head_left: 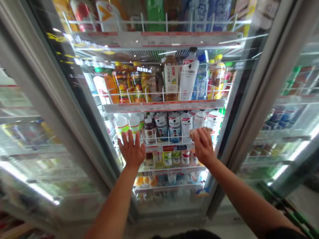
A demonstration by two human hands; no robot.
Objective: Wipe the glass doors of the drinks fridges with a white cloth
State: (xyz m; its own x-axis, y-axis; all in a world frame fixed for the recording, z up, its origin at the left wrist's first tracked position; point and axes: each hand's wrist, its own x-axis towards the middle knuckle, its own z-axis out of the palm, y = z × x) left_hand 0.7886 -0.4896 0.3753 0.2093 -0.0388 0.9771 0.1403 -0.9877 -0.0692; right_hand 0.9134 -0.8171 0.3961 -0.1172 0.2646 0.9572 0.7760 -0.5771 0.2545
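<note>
Both of my hands are raised before the glass door [84, 109] of a drinks fridge. My left hand [132, 151] is open, its fingers spread and pointing up, in front of white and green bottles [121, 123]. Whether its palm touches the glass, I cannot tell. My right hand [204, 146] is closed, with a small brownish edge showing at its fingers; what that is stays unclear. Behind it stand bottles with white labels and a black spade mark [174, 124]. A dark bottle [150, 130] is between the two hands, deeper in.
Wire-railed shelves with price strips [164, 105] hold several rows of bottles. A tall clear bottle [189, 74] stands on the shelf above. Metal door frames [269, 89] run down both sides, with neighbouring fridge sections beyond. Green bars [286, 209] show at lower right.
</note>
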